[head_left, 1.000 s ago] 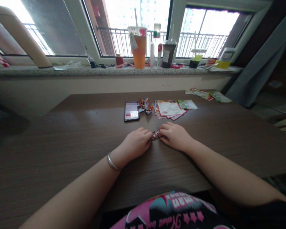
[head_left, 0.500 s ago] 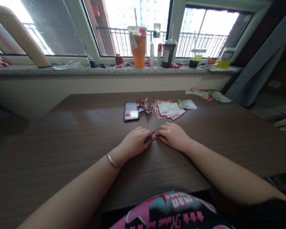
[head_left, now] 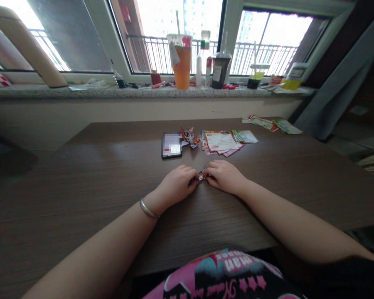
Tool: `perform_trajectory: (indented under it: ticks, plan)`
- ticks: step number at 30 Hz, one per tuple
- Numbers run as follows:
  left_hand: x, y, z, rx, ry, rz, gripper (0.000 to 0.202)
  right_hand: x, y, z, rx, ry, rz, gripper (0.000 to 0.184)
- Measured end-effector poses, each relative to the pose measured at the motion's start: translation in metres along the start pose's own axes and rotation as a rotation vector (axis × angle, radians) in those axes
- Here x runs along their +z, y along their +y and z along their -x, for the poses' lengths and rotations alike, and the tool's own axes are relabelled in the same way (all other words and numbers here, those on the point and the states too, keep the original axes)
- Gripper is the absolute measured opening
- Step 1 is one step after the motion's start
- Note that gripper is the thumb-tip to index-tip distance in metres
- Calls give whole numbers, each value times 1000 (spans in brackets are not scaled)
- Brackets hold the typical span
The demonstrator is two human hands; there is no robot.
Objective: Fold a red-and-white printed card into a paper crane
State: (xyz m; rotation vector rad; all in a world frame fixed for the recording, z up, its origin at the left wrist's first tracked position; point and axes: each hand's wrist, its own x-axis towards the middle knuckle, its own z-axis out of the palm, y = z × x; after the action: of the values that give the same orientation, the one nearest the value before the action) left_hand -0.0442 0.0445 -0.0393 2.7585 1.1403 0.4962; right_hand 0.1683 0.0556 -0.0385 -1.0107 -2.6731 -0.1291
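Note:
Between my fingertips, low over the brown table (head_left: 106, 182), is a small folded piece of printed paper (head_left: 201, 177), mostly covered by my hands. My left hand (head_left: 181, 181), with a silver bangle at its wrist, is closed on the paper's left end. The right end is pinched in my right hand (head_left: 223, 176). Just beyond them, colourful folded paper pieces (head_left: 190, 137) lie beside a phone (head_left: 171, 145) with a lit, blurred screen. To their right is a loose stack of printed paper sheets (head_left: 222, 141).
More printed sheets (head_left: 263, 122) lie at the table's far right corner. On the stone windowsill (head_left: 137, 93) stand a tall cup of orange drink (head_left: 183, 66), a dark drink cup (head_left: 220, 70), bottles and small items. A grey curtain (head_left: 339, 83) hangs at the right.
My right hand has shifted very slightly to the left, and the paper between my fingers looks a little more covered. The other things have stayed put.

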Motion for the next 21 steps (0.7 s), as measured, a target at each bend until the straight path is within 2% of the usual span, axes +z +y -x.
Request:
perform_trajectory:
  ticks: [6, 13, 21]
  plan:
    - [1, 0, 1, 18, 7, -11, 13, -1, -6, -1, 16, 0, 30, 15]
    - [1, 4, 1, 8, 8, -28, 11, -4, -16, -3, 123, -42, -28, 11]
    - [4, 9, -2, -22, 22, -38, 11, -4, -16, -6, 221, -65, -113, 14]
